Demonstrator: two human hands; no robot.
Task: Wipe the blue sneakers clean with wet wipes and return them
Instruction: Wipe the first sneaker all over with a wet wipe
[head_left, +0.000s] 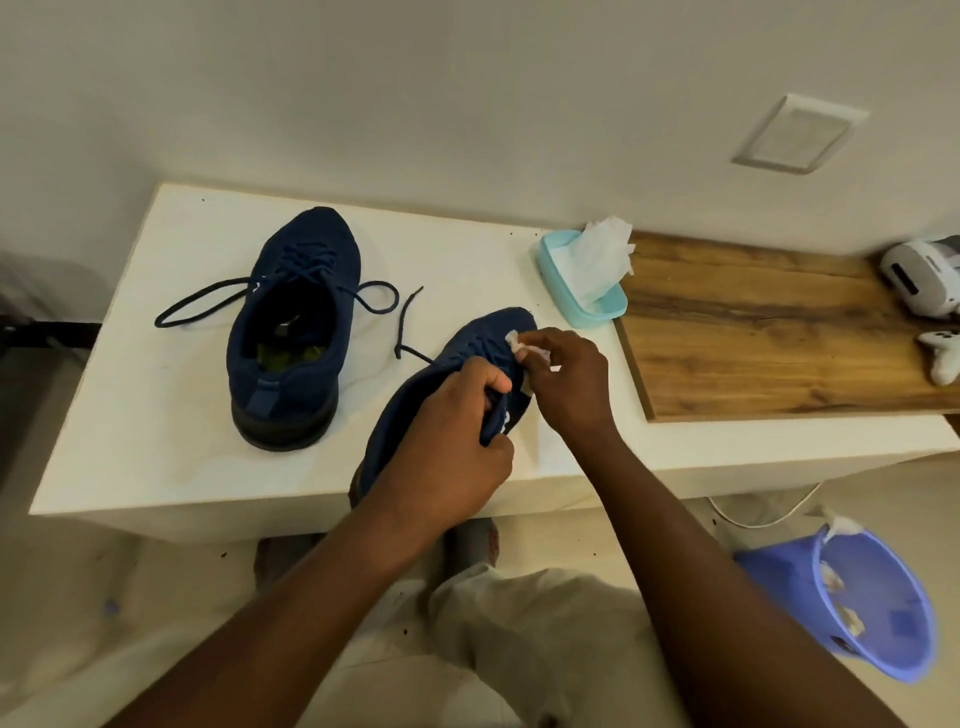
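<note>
Both hands clamp: left (447, 447) on sneaker (480, 338), right (566, 384) on wipe (519, 345); wipe box (582, 291) beside.

You have soft, even indoor light with no glare; the white rectangular tabletop (156, 415) is the brightest area. A faint shadow sits under the dark blue knit sneaker (293, 332). Wide-angle distortion bends the frame edges, and the left edge and lower corners look blurred.

Plain off-white wall (467, 78) across the top, white counter (156, 415) mid-frame, wooden board (769, 332) at right, pale floor (104, 597) below, blurry lilac bin (883, 613) lower right, perhaps plastic
</note>
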